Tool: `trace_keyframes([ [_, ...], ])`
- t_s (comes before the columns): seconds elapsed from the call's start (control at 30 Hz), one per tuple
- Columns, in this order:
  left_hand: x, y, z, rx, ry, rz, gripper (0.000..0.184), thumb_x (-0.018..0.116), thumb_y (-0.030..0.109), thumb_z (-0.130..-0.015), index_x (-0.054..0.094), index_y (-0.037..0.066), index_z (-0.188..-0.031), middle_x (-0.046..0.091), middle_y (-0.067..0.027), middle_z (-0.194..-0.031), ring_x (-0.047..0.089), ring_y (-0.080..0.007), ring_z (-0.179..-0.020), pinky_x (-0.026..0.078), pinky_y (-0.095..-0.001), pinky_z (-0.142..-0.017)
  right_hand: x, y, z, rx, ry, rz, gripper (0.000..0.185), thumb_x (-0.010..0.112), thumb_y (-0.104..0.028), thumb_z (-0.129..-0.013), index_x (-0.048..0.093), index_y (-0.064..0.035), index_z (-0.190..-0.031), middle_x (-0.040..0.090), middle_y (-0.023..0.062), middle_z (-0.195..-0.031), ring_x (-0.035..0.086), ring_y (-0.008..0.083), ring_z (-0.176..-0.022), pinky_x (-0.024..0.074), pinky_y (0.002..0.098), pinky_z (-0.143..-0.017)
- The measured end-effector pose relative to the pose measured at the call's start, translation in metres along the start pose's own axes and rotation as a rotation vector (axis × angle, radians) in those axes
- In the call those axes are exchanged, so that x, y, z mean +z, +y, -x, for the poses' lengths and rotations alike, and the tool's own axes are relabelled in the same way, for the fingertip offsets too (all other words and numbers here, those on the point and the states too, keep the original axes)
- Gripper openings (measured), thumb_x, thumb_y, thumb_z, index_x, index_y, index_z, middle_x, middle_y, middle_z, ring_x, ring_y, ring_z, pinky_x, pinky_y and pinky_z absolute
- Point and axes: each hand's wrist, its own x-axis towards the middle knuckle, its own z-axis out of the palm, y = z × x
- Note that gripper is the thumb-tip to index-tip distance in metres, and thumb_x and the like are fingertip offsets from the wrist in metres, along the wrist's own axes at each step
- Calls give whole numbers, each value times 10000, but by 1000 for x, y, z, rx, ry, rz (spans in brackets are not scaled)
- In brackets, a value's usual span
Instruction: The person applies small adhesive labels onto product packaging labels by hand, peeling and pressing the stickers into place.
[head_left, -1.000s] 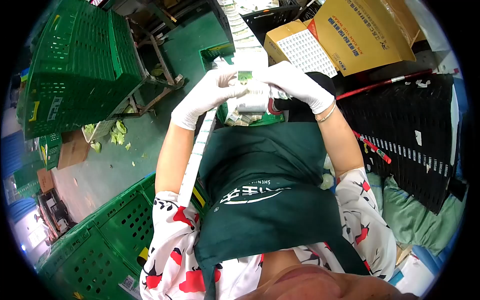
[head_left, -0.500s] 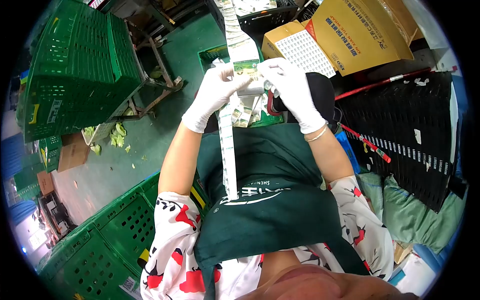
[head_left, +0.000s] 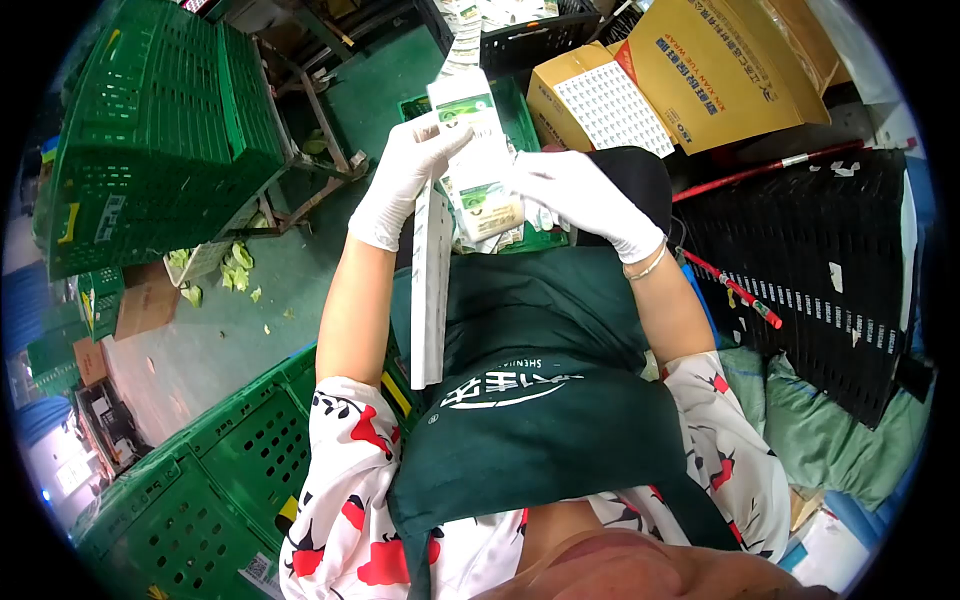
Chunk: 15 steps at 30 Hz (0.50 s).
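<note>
My white-gloved left hand (head_left: 412, 170) is closed, its thumb pressed on a strip of printed packets (head_left: 465, 108) with green-and-white print. A long narrow white strip (head_left: 428, 290) hangs below that hand in front of my dark green apron. Beside it, a tilted, slightly blurred green-printed packet (head_left: 490, 208) lies above the green crate (head_left: 520, 120). My gloved right hand (head_left: 585, 195) has its fingers stretched out at the packet's right edge; the thumb is hidden. More small printed packets are partly visible in the crate below.
Beyond is a black crate (head_left: 540, 40) of printed packets. A cardboard box (head_left: 725, 70) and a white patterned sheet (head_left: 612, 108) stand at right, near stacked black crates (head_left: 820, 280) and a red pole (head_left: 735, 280). Green crates (head_left: 160, 140) are stacked at left; leaf scraps (head_left: 237, 270) litter the floor.
My left hand has moved slightly left and down with the strip. My right hand has shifted down and its fingers have straightened. The hanging white strip has swung left.
</note>
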Motion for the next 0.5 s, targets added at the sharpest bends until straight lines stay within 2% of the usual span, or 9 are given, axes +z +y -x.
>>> trace_keyframes([
  [0.03,2,3,3,13,-1,-55,274,675,174,-915,687,-9,-1119,703,-20,-999,618,-57,-854,486,-225,-761,0,0,1,57,79,-65,205,615,-217,-959,671,-21,-944,609,-8,-718,532,27,-645,410,192,-577],
  [0.1,9,11,8,38,-6,-165,273,691,157,-903,686,-13,-1117,705,-27,-1003,623,-70,-865,494,-236,-786,-4,1,-6,27,303,-121,200,622,-206,-956,663,-17,-1008,637,2,-762,561,34,-676,425,185,-589],
  [0.13,12,12,9,8,-13,-196,282,711,134,-886,686,-19,-1122,707,-42,-1022,628,-84,-893,500,-248,-827,-3,-1,-7,-8,361,-232,195,664,-160,-927,652,-7,-1046,652,2,-800,569,34,-692,446,179,-612],
  [0.17,12,3,5,73,-38,-245,283,719,141,-884,691,-21,-1115,711,-46,-1024,626,-76,-900,501,-243,-824,1,-1,-9,-50,393,-192,201,689,-159,-908,653,-16,-1045,660,9,-814,571,27,-692,462,187,-621],
  [0.23,14,-10,1,136,-98,-184,323,724,132,-892,663,-37,-1161,706,-51,-1015,630,-63,-840,517,-202,-716,9,-1,-14,-136,457,-112,226,738,-155,-871,654,-34,-1043,677,25,-841,576,14,-690,495,203,-638],
  [0.27,16,-9,2,87,-127,-99,319,724,94,-890,653,-55,-1163,699,-62,-1049,633,-87,-908,523,-235,-825,13,-3,-16,-142,488,4,236,751,-138,-852,654,-41,-1043,682,34,-839,594,36,-675,502,214,-625],
  [0.37,18,-11,1,74,-155,-152,327,721,95,-893,647,-54,-1175,702,-64,-1035,636,-88,-908,528,-240,-830,20,-1,-23,-170,545,267,277,760,-171,-838,651,-41,-1057,686,61,-840,638,106,-708,523,254,-669],
  [0.47,13,-10,4,62,-154,-166,328,729,99,-888,650,-48,-1171,703,-59,-1022,635,-80,-873,528,-226,-780,21,6,-28,-193,797,613,272,762,-198,-840,654,-28,-1023,677,60,-818,632,105,-732,519,258,-677],
  [0.5,12,-10,4,59,-157,-169,328,731,100,-887,652,-46,-1170,703,-58,-1018,634,-77,-861,528,-221,-764,16,6,-28,-128,640,394,260,761,-201,-842,654,-24,-998,671,56,-809,625,99,-731,512,255,-665],
])
